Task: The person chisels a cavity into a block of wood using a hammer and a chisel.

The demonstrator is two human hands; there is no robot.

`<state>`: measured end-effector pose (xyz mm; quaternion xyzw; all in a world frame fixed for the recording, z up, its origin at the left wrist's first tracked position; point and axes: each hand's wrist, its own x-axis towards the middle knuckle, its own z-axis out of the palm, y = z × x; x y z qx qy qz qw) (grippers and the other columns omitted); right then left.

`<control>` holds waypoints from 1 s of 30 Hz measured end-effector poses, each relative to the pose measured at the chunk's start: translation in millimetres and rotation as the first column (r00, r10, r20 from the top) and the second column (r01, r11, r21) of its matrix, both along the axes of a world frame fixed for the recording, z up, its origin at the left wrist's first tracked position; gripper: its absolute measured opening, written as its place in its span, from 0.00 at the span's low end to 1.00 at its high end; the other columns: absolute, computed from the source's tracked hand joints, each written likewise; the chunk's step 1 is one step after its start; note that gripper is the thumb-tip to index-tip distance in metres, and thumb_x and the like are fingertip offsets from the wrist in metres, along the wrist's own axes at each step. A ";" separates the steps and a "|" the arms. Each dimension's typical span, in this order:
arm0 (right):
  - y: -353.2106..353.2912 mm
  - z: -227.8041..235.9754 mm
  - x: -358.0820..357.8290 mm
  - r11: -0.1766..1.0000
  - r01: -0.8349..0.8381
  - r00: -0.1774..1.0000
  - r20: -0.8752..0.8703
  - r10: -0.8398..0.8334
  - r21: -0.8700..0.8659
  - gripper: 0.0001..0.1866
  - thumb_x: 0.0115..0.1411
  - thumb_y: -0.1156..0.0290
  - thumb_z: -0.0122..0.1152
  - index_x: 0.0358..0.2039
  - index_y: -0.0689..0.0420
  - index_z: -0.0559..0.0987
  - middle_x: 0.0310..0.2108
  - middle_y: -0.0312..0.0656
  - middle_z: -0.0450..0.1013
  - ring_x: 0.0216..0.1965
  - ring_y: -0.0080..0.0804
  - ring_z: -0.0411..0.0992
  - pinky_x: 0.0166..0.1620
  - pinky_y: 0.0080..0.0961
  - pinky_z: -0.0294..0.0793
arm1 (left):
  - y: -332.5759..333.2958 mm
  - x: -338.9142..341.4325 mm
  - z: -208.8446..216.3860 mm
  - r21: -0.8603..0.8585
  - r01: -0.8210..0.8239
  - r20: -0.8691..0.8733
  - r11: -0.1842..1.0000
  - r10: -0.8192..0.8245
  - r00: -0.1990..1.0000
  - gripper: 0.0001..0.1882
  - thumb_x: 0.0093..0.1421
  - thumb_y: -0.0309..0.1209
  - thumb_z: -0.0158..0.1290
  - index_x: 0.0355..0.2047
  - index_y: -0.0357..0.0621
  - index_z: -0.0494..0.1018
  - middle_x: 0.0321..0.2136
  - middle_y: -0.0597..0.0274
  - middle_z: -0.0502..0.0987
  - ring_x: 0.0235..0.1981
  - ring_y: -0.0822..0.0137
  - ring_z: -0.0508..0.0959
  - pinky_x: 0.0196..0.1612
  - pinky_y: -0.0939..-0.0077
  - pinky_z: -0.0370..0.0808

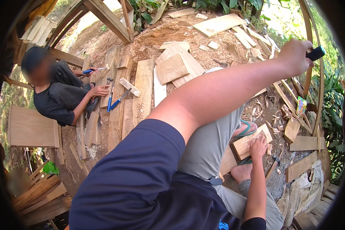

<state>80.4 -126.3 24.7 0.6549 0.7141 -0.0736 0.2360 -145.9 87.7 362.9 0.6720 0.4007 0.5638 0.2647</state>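
My left hand (295, 57) is raised high at the upper right, shut on a tool with a black and blue handle (315, 53); the tool's head is out of sight. The left arm crosses the whole picture from my navy sleeve. My right hand (258, 147) presses flat on a small wooden block (244, 145) that rests near my knee and my foot in a green sandal (248, 128). I sit in grey shorts on ground covered with wood chips.
Another person in a dark shirt (59, 96) sits at the left by a row of planks (142, 92), holding a blue-handled tool (92, 71). Blue-handled hammers (110, 100) and a wooden mallet (129, 87) lie there. A hammer (274, 165) lies right of my block. Boards and offcuts lie all around.
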 end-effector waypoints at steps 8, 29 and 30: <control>2.1 -14.6 25.9 0.994 -0.034 0.999 0.003 0.034 0.100 0.30 0.66 0.53 0.54 0.65 0.51 0.72 0.72 0.54 0.55 0.70 0.51 0.57 0.65 0.58 0.59 | 5.3 5.7 0.4 0.010 0.026 -0.006 1.000 -0.026 1.000 0.17 0.55 0.25 0.66 0.45 0.38 0.81 0.36 0.49 0.85 0.36 0.59 0.86 0.43 0.64 0.81; 75.4 -14.2 63.6 0.917 0.362 0.923 -0.199 -0.328 0.166 0.51 0.35 0.57 0.85 0.60 0.58 0.69 0.56 0.56 0.71 0.59 0.56 0.69 0.60 0.51 0.71 | 10.1 0.7 7.8 0.033 0.031 -0.081 0.999 -0.029 0.996 0.17 0.58 0.26 0.64 0.47 0.35 0.79 0.35 0.45 0.85 0.36 0.56 0.86 0.41 0.64 0.81; 79.1 -15.6 66.3 0.927 0.364 0.923 -0.167 -0.346 0.093 0.50 0.36 0.54 0.85 0.59 0.58 0.72 0.58 0.55 0.70 0.62 0.55 0.66 0.62 0.52 0.68 | 8.6 0.0 6.4 0.046 0.038 -0.059 0.998 -0.035 0.998 0.17 0.58 0.25 0.64 0.48 0.35 0.78 0.35 0.47 0.85 0.36 0.60 0.86 0.40 0.67 0.81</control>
